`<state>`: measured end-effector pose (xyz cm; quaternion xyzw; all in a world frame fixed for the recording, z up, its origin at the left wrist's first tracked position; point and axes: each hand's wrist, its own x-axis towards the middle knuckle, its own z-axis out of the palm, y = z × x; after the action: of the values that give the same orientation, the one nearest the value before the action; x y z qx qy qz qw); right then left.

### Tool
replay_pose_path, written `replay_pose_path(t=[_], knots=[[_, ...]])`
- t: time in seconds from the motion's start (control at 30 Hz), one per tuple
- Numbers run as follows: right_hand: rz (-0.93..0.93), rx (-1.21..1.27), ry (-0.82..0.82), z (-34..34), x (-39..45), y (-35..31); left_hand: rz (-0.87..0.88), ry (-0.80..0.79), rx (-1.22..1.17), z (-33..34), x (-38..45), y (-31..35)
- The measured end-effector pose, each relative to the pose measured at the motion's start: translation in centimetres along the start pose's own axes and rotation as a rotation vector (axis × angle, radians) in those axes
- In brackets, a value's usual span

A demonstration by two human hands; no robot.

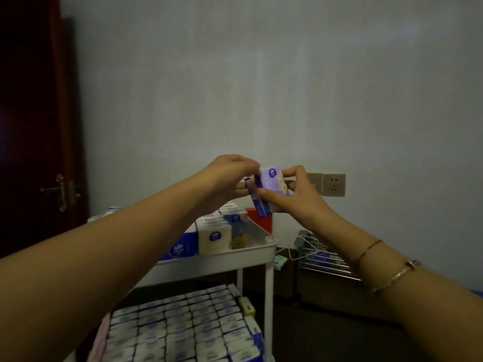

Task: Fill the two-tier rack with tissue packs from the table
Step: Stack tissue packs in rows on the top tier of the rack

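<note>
Both hands were raised above the white plastic two-tier rack. The right hand pinched a small purple-and-cream tissue pack between thumb and fingers, holding it upright. The left hand, just beside it, had its fingers curled round the pack's top corner and touched a second, dark-blue-edged tissue pack pressed against the first. Below the hands, the rack's upper tier held standing packs, and the lower tier was tightly filled with rows of them. A beige wall socket sat just beyond the right hand.
</note>
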<state>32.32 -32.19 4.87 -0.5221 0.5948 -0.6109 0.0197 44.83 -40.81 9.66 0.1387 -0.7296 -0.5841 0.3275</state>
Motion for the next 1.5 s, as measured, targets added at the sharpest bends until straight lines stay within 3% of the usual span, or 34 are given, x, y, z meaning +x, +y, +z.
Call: replay_pose_path(t=[0.13,0.3,0.43,0.6,0.73,0.83,0.97,1.2,1.33,1.5], knots=[[0.030,0.039,-0.050,0.5,0.1,-0.2,0.006,0.009,0.144,-0.8,0.2,-0.1],[0.223,0.194,-0.307,-0.8,0.0,0.6,0.019,-0.043,0.256,-2.3,0.0,-0.5],[0.179,-0.073,-0.378,-0.5,0.2,1.2,0.069,-0.146,0.486,-3.0,0.0,-1.9],[0.164,-0.245,-0.311,2.2,0.7,2.6,0.152,-0.140,0.819,-3.9,0.7,-3.7],[0.118,-0.459,-0.311,3.4,0.6,3.6,0.140,-0.108,0.863,-4.5,1.0,-4.5],[0.147,-0.538,-0.377,4.0,0.3,3.9,0.152,-0.109,0.974,-4.5,1.0,-4.4],[0.183,-0.722,-0.439,4.4,0.5,4.5,0.022,-0.175,1.092,-4.2,0.4,-4.2],[0.249,-0.798,-0.669,3.6,0.5,3.9,-0.031,-0.228,1.306,-2.9,0.0,-4.0],[0.172,-0.638,-0.467,1.9,-0.7,3.8,-0.001,-0.193,1.392,-1.7,0.6,-3.9],[0.153,-0.464,-0.142,-3.8,-2.0,6.7,0.243,0.006,1.374,3.4,2.8,-4.0]])
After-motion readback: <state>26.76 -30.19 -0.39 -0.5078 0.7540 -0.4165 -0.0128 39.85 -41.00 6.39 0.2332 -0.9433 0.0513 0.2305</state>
